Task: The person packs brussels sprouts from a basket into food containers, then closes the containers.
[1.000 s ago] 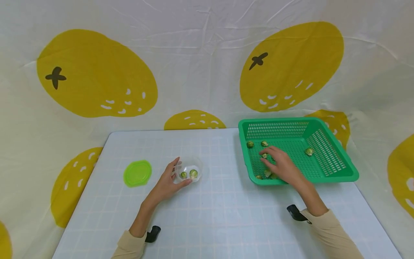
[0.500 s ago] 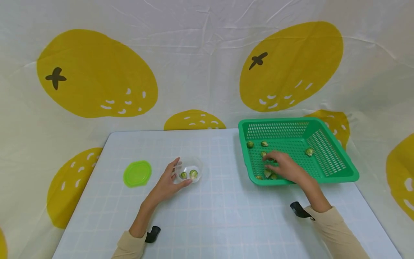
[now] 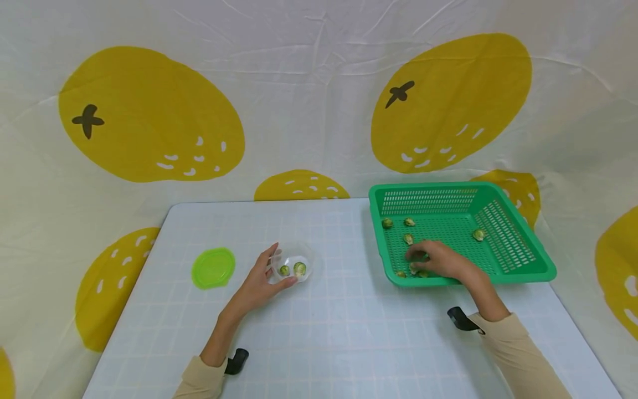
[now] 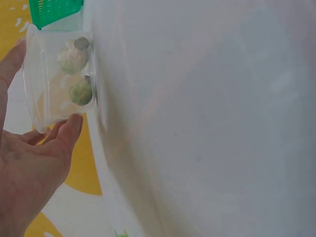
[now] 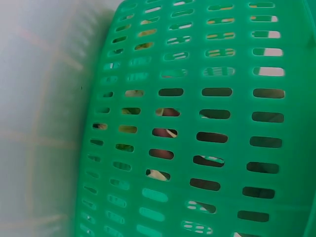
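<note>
My left hand (image 3: 259, 282) holds a clear plastic cup (image 3: 308, 256) on the table, thumb on the near side and fingers on the far side. Two Brussels sprouts (image 4: 81, 93) lie inside it, also visible through its wall in the left wrist view. My right hand (image 3: 441, 260) reaches down into the green basket (image 3: 523, 274), its fingers curled round a Brussels sprout (image 3: 413, 269) near the front left. Most of that sprout is hidden by the fingers. Through the slots of the basket wall (image 5: 187, 143), the right wrist view gives only small glimpses of fingertips and sprouts.
More Brussels sprouts (image 3: 408, 239) are spread over the basket floor, one of them (image 3: 479, 234) farther right. A bright green lid (image 3: 213, 268) lies flat left of the cup. The table (image 3: 319, 343) has a pale checked cover, and a fruit-printed cloth (image 3: 319, 111) hangs behind.
My right hand has come away from a sprout farther back and lowered toward the basket's front left, its fingers drawing together round another sprout. My left hand and the cup have stayed put.
</note>
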`<state>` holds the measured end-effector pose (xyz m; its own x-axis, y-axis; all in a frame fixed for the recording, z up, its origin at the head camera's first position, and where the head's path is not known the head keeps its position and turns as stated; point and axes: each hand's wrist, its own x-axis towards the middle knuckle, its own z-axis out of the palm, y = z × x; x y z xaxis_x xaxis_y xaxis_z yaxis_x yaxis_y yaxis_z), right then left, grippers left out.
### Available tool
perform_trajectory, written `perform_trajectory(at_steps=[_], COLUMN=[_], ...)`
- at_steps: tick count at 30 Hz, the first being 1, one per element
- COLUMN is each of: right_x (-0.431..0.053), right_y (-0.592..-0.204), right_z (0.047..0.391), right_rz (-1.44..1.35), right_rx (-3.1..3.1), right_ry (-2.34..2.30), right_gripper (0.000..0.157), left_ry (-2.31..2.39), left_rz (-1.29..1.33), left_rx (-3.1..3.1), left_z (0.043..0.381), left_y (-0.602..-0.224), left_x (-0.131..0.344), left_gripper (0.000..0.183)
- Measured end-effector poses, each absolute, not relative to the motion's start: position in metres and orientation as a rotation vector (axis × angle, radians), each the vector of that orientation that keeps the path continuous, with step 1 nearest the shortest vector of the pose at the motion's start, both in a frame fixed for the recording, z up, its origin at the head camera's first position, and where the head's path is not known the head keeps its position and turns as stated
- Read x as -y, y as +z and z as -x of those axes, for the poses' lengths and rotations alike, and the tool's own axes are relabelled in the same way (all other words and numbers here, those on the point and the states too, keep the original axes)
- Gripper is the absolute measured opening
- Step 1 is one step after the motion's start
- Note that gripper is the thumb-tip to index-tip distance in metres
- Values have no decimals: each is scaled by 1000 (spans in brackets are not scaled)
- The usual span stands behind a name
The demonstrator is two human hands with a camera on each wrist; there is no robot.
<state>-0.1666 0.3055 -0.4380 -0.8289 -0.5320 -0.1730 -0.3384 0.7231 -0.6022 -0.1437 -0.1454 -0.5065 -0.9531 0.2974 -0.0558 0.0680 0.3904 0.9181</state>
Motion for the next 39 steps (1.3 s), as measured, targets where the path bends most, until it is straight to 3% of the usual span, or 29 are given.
perform_trajectory(at_steps=[19,39], right_x=[-307,-298], right_y=[-440,-444], right_z=[169,168], right_rz=[667,765], right_rx=[-2565,-2867], right_ry=[-782,-977], right_gripper=[11,15], left_ry=[1606,1584], left_rz=[-323,-332], left_rx=[-2426,-2445], left_z=[142,144], left_y=[-505,-509], left_x=[144,146], left_gripper=[102,104])
